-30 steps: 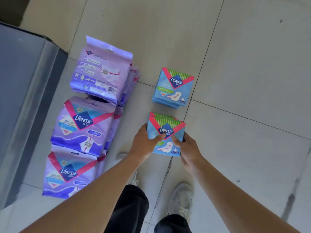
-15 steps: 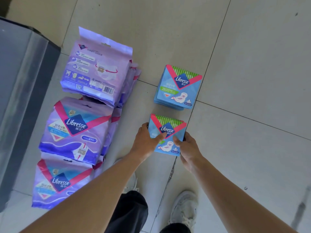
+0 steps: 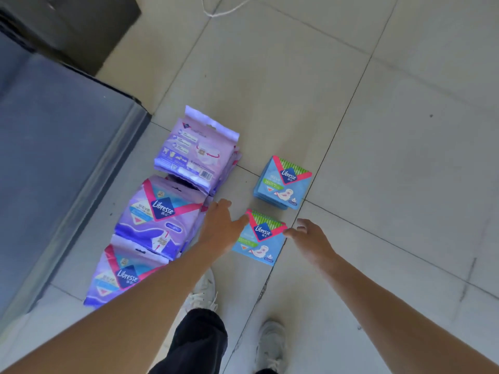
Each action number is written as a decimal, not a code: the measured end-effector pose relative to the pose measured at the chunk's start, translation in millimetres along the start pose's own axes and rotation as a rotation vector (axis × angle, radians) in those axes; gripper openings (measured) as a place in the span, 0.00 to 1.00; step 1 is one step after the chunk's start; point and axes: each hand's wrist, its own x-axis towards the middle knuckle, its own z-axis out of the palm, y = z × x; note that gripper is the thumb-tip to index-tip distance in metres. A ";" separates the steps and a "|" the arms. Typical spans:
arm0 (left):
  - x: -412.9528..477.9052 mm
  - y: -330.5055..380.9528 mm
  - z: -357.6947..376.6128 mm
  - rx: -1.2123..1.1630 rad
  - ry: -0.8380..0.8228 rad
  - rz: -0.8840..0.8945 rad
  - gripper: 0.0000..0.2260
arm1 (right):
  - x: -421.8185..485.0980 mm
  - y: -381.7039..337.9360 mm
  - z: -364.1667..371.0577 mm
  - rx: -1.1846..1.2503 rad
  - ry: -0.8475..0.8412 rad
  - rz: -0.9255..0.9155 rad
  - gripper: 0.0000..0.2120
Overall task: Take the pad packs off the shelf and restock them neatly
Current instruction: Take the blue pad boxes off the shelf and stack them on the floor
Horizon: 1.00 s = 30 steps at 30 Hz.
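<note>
A blue Libresse pad stack [image 3: 260, 237] lies flat on the tiled floor between my hands. My left hand [image 3: 220, 228] hovers at its left edge with relaxed fingers, the thumb near the pack's top corner. My right hand [image 3: 307, 237] is at its right edge, fingers loose, holding nothing. A second blue pad stack [image 3: 283, 182] lies just beyond. Left of them runs a row of purple packs: a back-side-up pack [image 3: 197, 155], a middle Libresse pack [image 3: 162, 214] and a near one [image 3: 121, 276] partly hidden by my left forearm.
A grey shelf base [image 3: 62, 168] runs along the left side. A dark object [image 3: 81, 28] stands at the top left, and a white cord [image 3: 226, 9] lies on the floor at the top. My two white shoes [image 3: 205, 292] are below the packs.
Both hands have let go of the near blue pad stack, which now lies on the floor. The camera has pulled back and tilted, showing more floor.
</note>
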 end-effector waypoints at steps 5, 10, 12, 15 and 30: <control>-84.3 53.6 -98.9 0.154 -0.001 0.101 0.11 | -102.9 -93.3 -54.0 -0.601 -0.028 -0.338 0.19; -185.4 86.9 -206.7 0.150 0.049 0.217 0.05 | -225.8 -200.4 -78.6 -0.963 -0.032 -0.704 0.08; -221.4 91.2 -253.5 0.095 0.091 0.222 0.06 | -277.7 -240.4 -71.9 -1.018 -0.022 -0.816 0.07; -266.4 80.4 -319.1 -0.011 0.208 0.255 0.07 | -347.6 -288.6 -40.1 -0.999 -0.059 -0.939 0.05; -333.4 -110.0 -508.5 -0.198 0.549 0.046 0.09 | -499.4 -422.8 193.8 -0.974 -0.244 -1.180 0.13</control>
